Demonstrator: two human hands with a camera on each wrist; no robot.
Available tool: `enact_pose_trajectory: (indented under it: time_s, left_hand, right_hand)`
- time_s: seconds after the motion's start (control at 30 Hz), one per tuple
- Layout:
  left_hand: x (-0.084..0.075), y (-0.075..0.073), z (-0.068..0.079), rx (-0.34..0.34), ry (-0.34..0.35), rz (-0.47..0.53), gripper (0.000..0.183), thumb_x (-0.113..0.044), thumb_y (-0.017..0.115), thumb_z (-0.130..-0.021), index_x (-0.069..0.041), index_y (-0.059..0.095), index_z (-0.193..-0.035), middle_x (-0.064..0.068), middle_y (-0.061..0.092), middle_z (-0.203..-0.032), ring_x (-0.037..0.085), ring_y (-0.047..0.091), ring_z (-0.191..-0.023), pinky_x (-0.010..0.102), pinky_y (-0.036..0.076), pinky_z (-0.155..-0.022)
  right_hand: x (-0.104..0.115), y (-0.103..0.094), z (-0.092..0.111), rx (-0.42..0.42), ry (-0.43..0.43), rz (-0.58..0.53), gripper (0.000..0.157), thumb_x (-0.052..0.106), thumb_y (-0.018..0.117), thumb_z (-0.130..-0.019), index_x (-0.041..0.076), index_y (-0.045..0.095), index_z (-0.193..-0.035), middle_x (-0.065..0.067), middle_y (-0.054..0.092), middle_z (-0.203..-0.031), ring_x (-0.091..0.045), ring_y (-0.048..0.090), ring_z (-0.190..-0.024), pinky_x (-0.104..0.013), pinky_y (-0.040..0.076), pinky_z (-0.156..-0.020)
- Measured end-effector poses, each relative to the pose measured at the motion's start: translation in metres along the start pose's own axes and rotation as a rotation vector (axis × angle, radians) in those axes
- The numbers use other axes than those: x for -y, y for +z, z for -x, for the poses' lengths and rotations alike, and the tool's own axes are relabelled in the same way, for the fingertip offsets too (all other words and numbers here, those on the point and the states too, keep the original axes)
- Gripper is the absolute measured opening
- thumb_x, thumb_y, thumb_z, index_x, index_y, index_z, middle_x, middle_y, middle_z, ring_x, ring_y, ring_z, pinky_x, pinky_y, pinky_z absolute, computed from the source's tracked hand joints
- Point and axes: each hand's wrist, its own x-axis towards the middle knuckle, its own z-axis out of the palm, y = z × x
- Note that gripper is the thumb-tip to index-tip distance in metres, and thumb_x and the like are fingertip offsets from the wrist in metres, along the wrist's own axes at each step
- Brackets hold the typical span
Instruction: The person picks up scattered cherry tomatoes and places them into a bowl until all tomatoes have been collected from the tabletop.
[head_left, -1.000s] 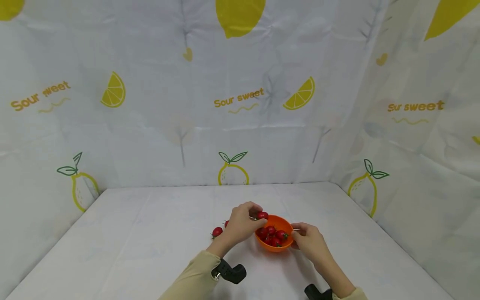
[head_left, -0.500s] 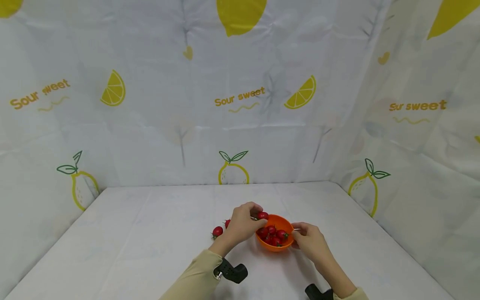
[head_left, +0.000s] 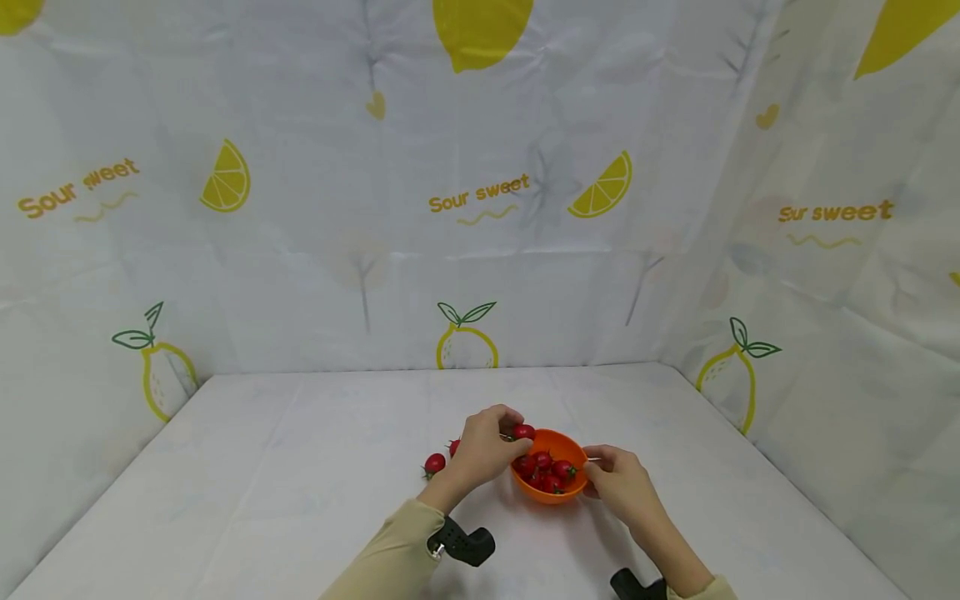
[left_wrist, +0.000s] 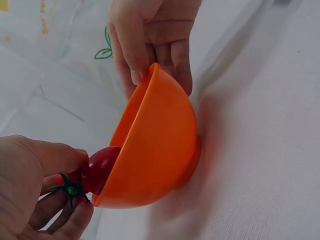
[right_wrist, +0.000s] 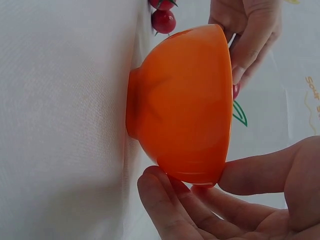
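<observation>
At the left rim of an orange bowl, my left hand pinches a red cherry tomato between thumb and fingers. In the left wrist view this tomato shows its green calyx, and it sits at the rim. On the opposite side my right hand grips the bowl's edge, thumb at the rim and fingers under the outer wall. Several cherry tomatoes lie inside the bowl, which stands upright on the table. The right wrist view hides the bowl's inside.
Two loose cherry tomatoes lie on the white tabletop left of the bowl: one in plain sight, the other tomato partly behind my left hand. A lemon-print sheet hangs behind and beside the table.
The cherry tomato in my left hand has shifted very slightly to the left. The bowl and my right hand have held still.
</observation>
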Motion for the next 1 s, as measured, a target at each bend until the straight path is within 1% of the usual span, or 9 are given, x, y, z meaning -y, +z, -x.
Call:
enact_pose_trajectory:
  time_s: [0.2, 0.33, 0.47, 0.57, 0.7, 1.0]
  left_hand:
    - [0.001, 0.000, 0.000, -0.007, -0.005, -0.005, 0.025, -0.009, 0.076, -0.086, -0.001, 0.065, -0.106, 0.009, 0.066, -0.097, 0.019, 0.063, -0.086, 0.030, 0.056, -0.077]
    - [0.002, -0.001, 0.001, -0.009, -0.014, -0.006, 0.024, -0.011, 0.077, -0.085, -0.003, 0.065, -0.105, 0.012, 0.066, -0.100, 0.022, 0.064, -0.090, 0.032, 0.056, -0.078]
    - [0.002, -0.004, 0.003, -0.022, -0.009, -0.014, 0.025, -0.014, 0.077, -0.086, -0.004, 0.065, -0.105, 0.007, 0.066, -0.100, 0.027, 0.065, -0.094, 0.032, 0.056, -0.079]
    - [0.002, -0.010, 0.006, -0.040, 0.002, -0.002, 0.025, -0.015, 0.076, -0.086, -0.004, 0.066, -0.106, 0.004, 0.065, -0.101, 0.029, 0.064, -0.097, 0.032, 0.055, -0.081]
    - [0.005, -0.019, 0.012, -0.065, 0.006, 0.011, 0.025, -0.015, 0.074, -0.088, -0.005, 0.065, -0.109, 0.004, 0.065, -0.103, 0.029, 0.063, -0.100, 0.033, 0.054, -0.083]
    - [0.020, -0.044, 0.031, -0.125, 0.010, -0.013, 0.027, -0.014, 0.076, -0.086, -0.004, 0.066, -0.109, 0.004, 0.065, -0.103, 0.030, 0.063, -0.099, 0.031, 0.054, -0.082]
  right_hand:
    - [0.000, 0.001, 0.000, -0.003, -0.003, -0.003, 0.030, 0.002, 0.053, -0.094, -0.011, 0.058, -0.121, -0.014, 0.068, -0.095, -0.021, 0.065, -0.077, -0.036, 0.058, -0.071]
    - [-0.001, 0.002, 0.000, -0.003, -0.022, -0.013, 0.030, 0.001, 0.052, -0.094, -0.012, 0.058, -0.120, -0.014, 0.068, -0.094, -0.021, 0.066, -0.077, -0.036, 0.058, -0.071]
    - [-0.002, 0.002, 0.001, 0.001, -0.037, -0.026, 0.030, 0.000, 0.052, -0.094, -0.013, 0.058, -0.121, -0.013, 0.068, -0.094, -0.022, 0.067, -0.078, -0.037, 0.058, -0.071]
    - [-0.002, 0.002, 0.001, 0.002, -0.036, -0.027, 0.030, 0.000, 0.052, -0.094, -0.013, 0.058, -0.121, -0.013, 0.068, -0.094, -0.022, 0.067, -0.078, -0.036, 0.058, -0.071]
    - [-0.002, 0.001, 0.000, 0.001, -0.036, -0.025, 0.030, 0.000, 0.052, -0.094, -0.013, 0.058, -0.120, -0.014, 0.068, -0.095, -0.022, 0.067, -0.079, -0.036, 0.058, -0.071]
    - [-0.002, -0.001, 0.000, 0.006, -0.034, -0.023, 0.030, 0.001, 0.053, -0.094, -0.012, 0.058, -0.121, -0.015, 0.069, -0.096, -0.022, 0.067, -0.079, -0.036, 0.058, -0.071]
